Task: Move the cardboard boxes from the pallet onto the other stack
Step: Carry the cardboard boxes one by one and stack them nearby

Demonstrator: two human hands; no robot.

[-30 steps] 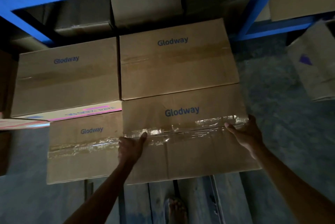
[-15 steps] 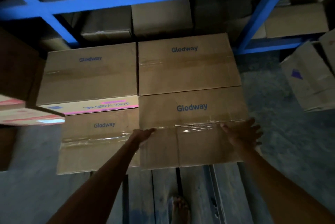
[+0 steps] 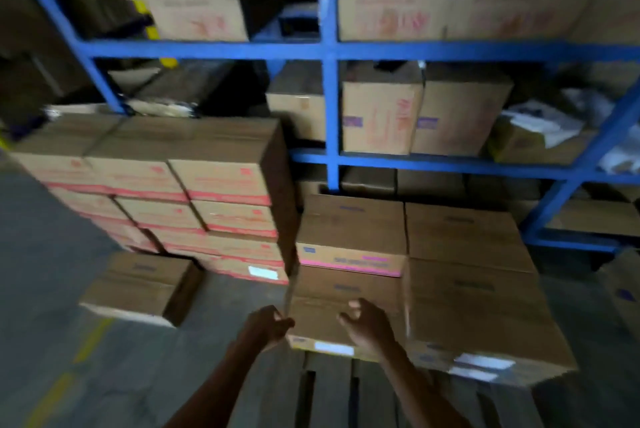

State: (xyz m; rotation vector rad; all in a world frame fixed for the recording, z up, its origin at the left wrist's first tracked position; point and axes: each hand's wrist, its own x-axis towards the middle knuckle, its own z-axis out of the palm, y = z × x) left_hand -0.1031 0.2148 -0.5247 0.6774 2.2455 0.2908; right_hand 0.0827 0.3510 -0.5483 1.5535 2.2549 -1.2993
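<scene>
Lower middle, kinda blurry: left hand (image 3: pixel 266 327) curled at cardboard box (image 3: pixel 341 283) edge, can't tell grip; right hand (image 3: pixel 369 323) over it, fingers (image 3: pixel 348 318) loose, empty.

red-striped stack (image 3: pixel 214 192) crowds pallet boxes' (image 3: pixel 349 306) left side.

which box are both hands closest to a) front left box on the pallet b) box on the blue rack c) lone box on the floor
a: the left hand and the right hand are both at the front left box on the pallet.
</scene>
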